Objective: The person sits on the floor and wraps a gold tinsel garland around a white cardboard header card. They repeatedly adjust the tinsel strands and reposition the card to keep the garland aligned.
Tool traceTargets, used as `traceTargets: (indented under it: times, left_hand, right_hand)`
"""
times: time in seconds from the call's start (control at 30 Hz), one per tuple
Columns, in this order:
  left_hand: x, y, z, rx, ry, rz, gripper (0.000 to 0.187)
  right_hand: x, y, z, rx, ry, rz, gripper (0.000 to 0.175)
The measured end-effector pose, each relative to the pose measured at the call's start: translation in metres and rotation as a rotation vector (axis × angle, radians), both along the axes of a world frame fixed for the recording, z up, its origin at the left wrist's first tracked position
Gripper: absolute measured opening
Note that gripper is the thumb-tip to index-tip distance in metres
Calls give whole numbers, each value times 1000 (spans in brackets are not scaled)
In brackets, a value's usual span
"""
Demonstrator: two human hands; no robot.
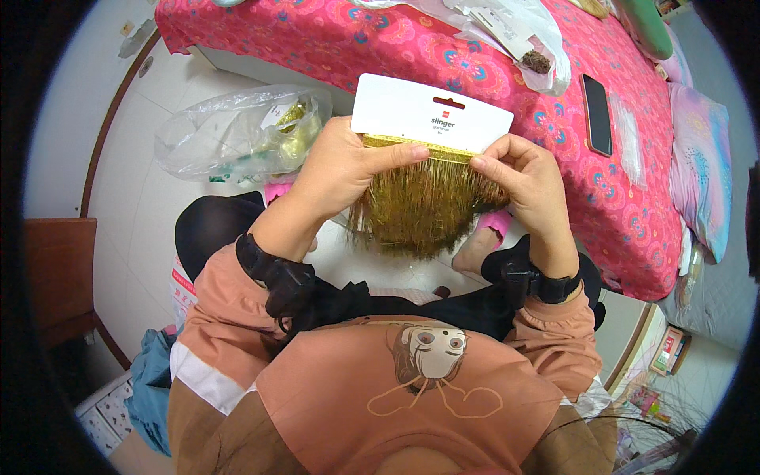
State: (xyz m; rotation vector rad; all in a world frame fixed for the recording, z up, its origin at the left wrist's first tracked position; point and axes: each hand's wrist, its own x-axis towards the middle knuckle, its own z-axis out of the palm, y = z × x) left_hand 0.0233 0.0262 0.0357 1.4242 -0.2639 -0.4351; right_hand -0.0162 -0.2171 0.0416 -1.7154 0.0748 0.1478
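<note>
A gold tinsel fringe garland (421, 208) hangs between my hands from a white header card (404, 113) with a hanging slot and printed writing. My left hand (344, 160) grips the left end of the card and the gold band, its thumb lying along the band. At the right end, my right hand (522, 172) pinches the band and the card's lower corner between thumb and fingers. The tinsel strands fall loosely below, over the gap between my knees. Behind the card, some fingers of both hands are hidden.
A clear plastic bag (219, 136) with gold items sits left, near the floor. On the pink patterned cloth (629, 237) lie a smartphone (597, 116), a clear plastic sleeve (630, 139) and a white plastic bag (549, 35). A wooden panel (62, 279) stands far left.
</note>
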Motion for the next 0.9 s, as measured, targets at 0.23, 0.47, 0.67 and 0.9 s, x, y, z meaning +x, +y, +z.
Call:
traceTargets:
  times: [0.23,0.47,0.67,0.9]
  left_hand:
    - [2,6,2,-32,-19,3,33]
    - [4,9,1,-109,23,6,36]
    - [4,8,3,-56,36,5,38]
    - [9,11,-5,-114,70,-31,43]
  right_hand:
    - [-2,-4,8,63,-27,43,16]
    - [0,-13,12,135,2,78,11]
    - [0,-15,14,176,-28,87,11]
    - [1,-11,6,252,-102,50,20]
